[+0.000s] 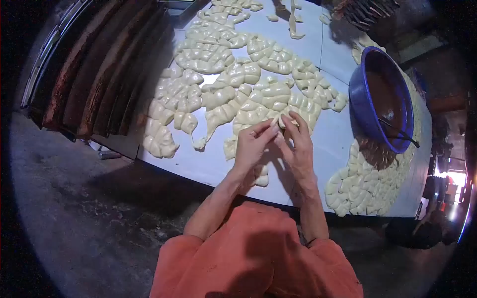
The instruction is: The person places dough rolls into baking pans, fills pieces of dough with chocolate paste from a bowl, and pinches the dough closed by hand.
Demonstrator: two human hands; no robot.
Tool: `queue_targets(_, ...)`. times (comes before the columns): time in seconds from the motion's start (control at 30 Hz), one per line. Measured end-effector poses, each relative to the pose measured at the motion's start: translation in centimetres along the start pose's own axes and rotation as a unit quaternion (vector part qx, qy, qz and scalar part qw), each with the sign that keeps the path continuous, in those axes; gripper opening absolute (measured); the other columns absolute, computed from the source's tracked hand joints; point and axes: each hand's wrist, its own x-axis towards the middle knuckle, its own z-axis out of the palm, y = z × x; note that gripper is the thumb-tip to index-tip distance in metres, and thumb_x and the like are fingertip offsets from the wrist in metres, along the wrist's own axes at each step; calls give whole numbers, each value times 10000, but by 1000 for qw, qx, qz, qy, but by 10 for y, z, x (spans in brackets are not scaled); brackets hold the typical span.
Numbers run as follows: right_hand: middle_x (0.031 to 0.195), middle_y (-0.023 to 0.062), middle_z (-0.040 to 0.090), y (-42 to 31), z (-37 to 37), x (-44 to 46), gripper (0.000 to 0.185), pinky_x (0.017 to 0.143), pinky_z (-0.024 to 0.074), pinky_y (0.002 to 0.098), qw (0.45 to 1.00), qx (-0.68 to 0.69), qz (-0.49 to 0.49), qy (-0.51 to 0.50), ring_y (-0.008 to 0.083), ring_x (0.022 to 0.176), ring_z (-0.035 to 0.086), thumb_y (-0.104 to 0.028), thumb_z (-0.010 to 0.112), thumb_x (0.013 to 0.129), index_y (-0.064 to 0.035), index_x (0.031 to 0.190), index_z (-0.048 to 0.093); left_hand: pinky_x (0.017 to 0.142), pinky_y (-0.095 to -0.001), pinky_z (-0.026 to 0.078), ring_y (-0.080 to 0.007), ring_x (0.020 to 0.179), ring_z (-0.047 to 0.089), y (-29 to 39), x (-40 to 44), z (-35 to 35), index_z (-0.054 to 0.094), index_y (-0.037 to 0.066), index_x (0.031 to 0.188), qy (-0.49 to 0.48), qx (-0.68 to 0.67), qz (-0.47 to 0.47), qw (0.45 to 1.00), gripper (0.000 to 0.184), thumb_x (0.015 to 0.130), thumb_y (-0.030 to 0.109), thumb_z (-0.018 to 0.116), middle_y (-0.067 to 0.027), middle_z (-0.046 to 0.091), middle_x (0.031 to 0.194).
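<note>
My left hand (252, 146) and my right hand (299, 144) meet above the near part of the white table. Both are closed, with fingertips pinching a small pale piece of dough (281, 121) between them. Just beyond the hands lies a broad patch of glossy, cream-coloured dough pieces (268, 94), pressed close together. A few more dough pieces (261, 176) sit under my forearms near the table's front edge, partly hidden. To the left, some lumps (186, 122) trail thin stretched ends.
A blue basin (358, 94) with brown contents and a dark handle (411, 141) stands on the white table (318, 149) at right. More dough pieces (362, 184) surround it. Dark, rusty trays (94, 74) stack at left. A long dough strip (293, 22) lies at the far side.
</note>
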Motion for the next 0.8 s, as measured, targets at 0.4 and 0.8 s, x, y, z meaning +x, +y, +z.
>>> queue_targets(0.4,999,51,681,3,5,-6,295,751,494,269,898,380,223,-7,130,863,619,-86,736,853,-23,1140,710,621,-192,468,-52,720,600,33,10,-13,741,11,1083,-53,76,-65,994,325,931,298,724,4,685,839)
queue_targets(0.8,1168,79,574,6,15,-15,269,821,488,287,926,348,92,115,145,978,564,-50,743,865,-60,1120,658,757,-239,539,-89,858,640,28,-10,-7,688,-5,1166,-111,113,29,987,236,976,121,627,-33,699,952)
